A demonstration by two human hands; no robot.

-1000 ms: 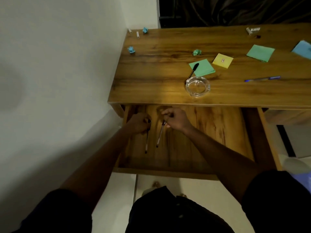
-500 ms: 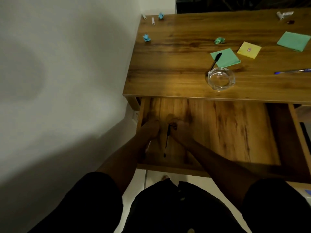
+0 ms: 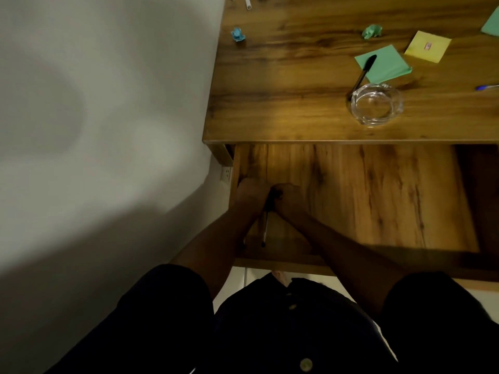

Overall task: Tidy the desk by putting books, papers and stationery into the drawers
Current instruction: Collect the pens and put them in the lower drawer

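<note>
**A:** Where are your hands?

**B:** Both are down in the open drawer, at its front left corner. My right hand has its fingers curled round the top end of a pen. The pen lies along the drawer floor, its tip toward me. My left hand sits just beside it. It's too dark there to tell whether those fingers hold anything.

**A:** And up on the desk?

**B:** Near the desk's front edge stands a glass dish. A black pen runs from its rim onto a green note, with a yellow note beside that. A blue pen pokes in at the right. Farther back lie a green paper ball and a blue paper ball.
</note>
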